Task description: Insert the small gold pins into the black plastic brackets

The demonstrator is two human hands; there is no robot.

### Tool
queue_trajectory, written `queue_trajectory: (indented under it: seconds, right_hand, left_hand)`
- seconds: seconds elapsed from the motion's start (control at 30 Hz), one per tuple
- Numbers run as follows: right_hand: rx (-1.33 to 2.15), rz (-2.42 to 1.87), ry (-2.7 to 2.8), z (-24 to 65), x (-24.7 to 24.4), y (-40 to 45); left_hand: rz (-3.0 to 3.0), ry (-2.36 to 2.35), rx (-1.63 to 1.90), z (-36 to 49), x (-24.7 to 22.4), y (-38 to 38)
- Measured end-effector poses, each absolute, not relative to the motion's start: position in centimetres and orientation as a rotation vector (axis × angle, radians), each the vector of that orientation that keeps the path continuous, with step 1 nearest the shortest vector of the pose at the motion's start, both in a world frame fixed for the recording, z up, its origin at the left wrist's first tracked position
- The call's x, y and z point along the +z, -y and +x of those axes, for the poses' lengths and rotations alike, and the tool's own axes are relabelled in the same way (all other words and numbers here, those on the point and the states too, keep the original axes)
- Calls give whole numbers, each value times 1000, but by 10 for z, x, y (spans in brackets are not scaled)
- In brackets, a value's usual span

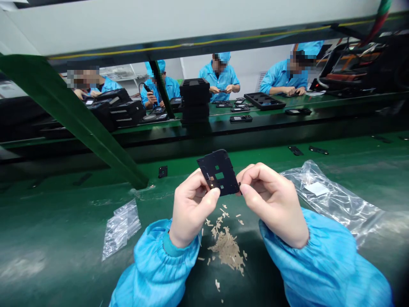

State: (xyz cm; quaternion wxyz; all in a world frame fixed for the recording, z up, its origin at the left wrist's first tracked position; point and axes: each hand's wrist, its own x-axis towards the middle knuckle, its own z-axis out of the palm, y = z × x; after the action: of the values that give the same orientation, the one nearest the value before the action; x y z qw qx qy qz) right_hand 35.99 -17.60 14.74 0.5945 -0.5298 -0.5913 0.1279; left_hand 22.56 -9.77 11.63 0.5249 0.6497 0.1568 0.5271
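Observation:
A thin black plate (227, 177) with several small cut-outs is held up above the green table (153, 213). My left hand (194, 204) grips its lower left edge between thumb and fingers. At the plate's lower right corner, my right hand (271, 200) is closed in a pinch; a tiny dark piece shows at its fingertips, too small to name. Below the plate, a pile of small beige scraps (228, 249) lies on the table between my forearms.
Clear plastic bags lie to the left (121, 226) and right (329, 196). A small black part (162, 172) sits behind my left hand. A green slanted post (76, 115) stands at left. Across the bench, several people work near stacked black trays (194, 100).

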Motion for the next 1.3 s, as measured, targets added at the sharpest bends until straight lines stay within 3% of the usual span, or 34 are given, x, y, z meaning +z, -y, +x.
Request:
queue_trajectory:
  seconds: [0.47, 0.67, 0.97, 1.3]
  right_hand:
    - [333, -1206, 1511, 356, 158, 184]
    - [391, -1236, 1540, 357, 162, 183]
    - [688, -1244, 1489, 362, 162, 180]
    - [985, -936, 1330, 367, 147, 171]
  left_hand:
    - [1533, -47, 1111, 230, 110, 72]
    - [1641, -130, 1092, 227, 108, 65]
    - [1615, -202, 1018, 226, 110, 64]
    - [1283, -262, 797, 232, 118, 80]
